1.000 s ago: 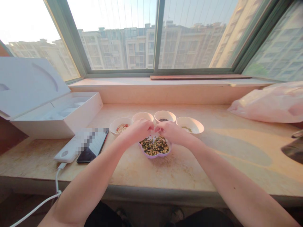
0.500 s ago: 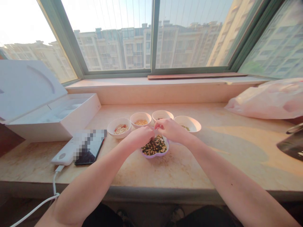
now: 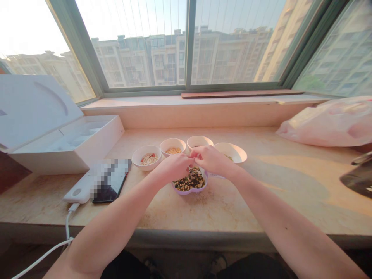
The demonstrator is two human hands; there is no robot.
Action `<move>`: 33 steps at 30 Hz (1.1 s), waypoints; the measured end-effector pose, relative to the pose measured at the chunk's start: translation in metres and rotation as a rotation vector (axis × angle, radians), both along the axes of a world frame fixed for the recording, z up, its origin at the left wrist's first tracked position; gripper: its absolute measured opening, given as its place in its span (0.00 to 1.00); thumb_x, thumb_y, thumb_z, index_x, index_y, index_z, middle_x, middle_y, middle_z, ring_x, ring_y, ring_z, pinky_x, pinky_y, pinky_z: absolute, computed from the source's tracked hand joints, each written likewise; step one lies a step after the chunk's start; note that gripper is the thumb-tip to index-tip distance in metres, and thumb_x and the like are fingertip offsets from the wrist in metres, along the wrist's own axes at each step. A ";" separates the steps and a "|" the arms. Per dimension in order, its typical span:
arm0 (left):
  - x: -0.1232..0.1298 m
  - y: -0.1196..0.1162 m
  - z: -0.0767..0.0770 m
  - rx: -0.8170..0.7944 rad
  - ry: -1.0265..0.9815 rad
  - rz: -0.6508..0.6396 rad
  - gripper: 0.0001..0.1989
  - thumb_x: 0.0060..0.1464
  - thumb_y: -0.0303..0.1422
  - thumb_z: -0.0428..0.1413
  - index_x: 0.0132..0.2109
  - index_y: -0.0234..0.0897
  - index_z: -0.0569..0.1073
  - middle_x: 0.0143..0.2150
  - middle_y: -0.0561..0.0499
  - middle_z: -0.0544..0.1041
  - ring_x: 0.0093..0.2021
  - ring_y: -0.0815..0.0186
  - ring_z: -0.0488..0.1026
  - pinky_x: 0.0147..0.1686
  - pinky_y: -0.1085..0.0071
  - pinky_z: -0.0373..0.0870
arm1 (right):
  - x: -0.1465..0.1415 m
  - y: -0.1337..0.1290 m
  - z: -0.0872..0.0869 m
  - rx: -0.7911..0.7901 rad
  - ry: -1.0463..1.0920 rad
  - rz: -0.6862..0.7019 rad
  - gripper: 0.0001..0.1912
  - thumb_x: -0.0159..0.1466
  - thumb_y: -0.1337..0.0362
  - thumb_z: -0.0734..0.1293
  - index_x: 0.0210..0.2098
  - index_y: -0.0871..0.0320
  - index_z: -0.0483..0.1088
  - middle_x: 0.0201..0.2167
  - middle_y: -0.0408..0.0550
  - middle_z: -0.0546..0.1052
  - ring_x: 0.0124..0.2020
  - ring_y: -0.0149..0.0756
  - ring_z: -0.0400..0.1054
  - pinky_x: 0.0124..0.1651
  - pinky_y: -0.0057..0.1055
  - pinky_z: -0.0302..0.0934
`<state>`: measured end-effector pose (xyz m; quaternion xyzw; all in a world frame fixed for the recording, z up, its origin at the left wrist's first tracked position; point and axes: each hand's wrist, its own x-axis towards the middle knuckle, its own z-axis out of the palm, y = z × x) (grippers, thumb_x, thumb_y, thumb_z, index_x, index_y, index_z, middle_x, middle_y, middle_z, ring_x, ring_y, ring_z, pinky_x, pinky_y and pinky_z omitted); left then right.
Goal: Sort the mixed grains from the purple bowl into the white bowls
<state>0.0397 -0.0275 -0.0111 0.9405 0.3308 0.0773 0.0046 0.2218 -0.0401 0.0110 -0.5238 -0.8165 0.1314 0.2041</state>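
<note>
A lilac wavy-edged bowl (image 3: 194,190) holds mixed beans (image 3: 189,180), dark green, tan and yellowish. Over its far side my left hand (image 3: 179,166) is closed, fingertips pinched; anything between them is too small to make out. My right hand (image 3: 207,158) meets it fingertip to fingertip, also pinched, its contents hidden. Behind them is an arc of white bowls: one (image 3: 146,167) with pale flat pieces and some red ones, one (image 3: 172,141) with yellow grains, one (image 3: 200,138) with dark contents mostly hidden by my right hand, and one (image 3: 240,155) with greenish bits.
On the left lie a phone (image 3: 112,186) and a white power bank (image 3: 80,190) with a cable (image 3: 67,224), before an open white box (image 3: 87,151). A plastic bag (image 3: 328,124) and a dark object (image 3: 359,178) are on the right of the stone counter (image 3: 232,209).
My left hand has lifted slightly out of the lilac bowl and shifted right, so its fingertips now meet my right hand's. The right hand has barely moved.
</note>
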 end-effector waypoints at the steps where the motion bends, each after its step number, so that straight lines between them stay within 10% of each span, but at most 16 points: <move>1: -0.002 0.001 0.003 -0.006 -0.036 0.005 0.11 0.53 0.19 0.52 0.36 0.34 0.79 0.40 0.45 0.82 0.37 0.63 0.78 0.37 0.69 0.70 | 0.001 -0.001 0.000 -0.008 -0.010 0.009 0.11 0.61 0.74 0.65 0.34 0.58 0.80 0.33 0.50 0.82 0.34 0.36 0.73 0.36 0.30 0.60; 15: -0.037 0.033 0.013 0.036 -0.350 0.498 0.09 0.55 0.24 0.54 0.38 0.35 0.80 0.38 0.45 0.82 0.36 0.63 0.74 0.40 0.69 0.68 | -0.004 -0.009 0.001 -0.283 -0.071 0.324 0.12 0.54 0.78 0.64 0.29 0.56 0.75 0.29 0.42 0.79 0.31 0.33 0.71 0.33 0.27 0.58; 33: -0.042 0.038 0.009 0.000 -0.251 0.550 0.12 0.59 0.25 0.51 0.31 0.35 0.77 0.33 0.45 0.80 0.34 0.62 0.73 0.38 0.69 0.66 | -0.013 -0.012 -0.011 -0.220 -0.112 0.343 0.11 0.59 0.76 0.65 0.31 0.56 0.78 0.32 0.44 0.81 0.34 0.34 0.73 0.37 0.29 0.60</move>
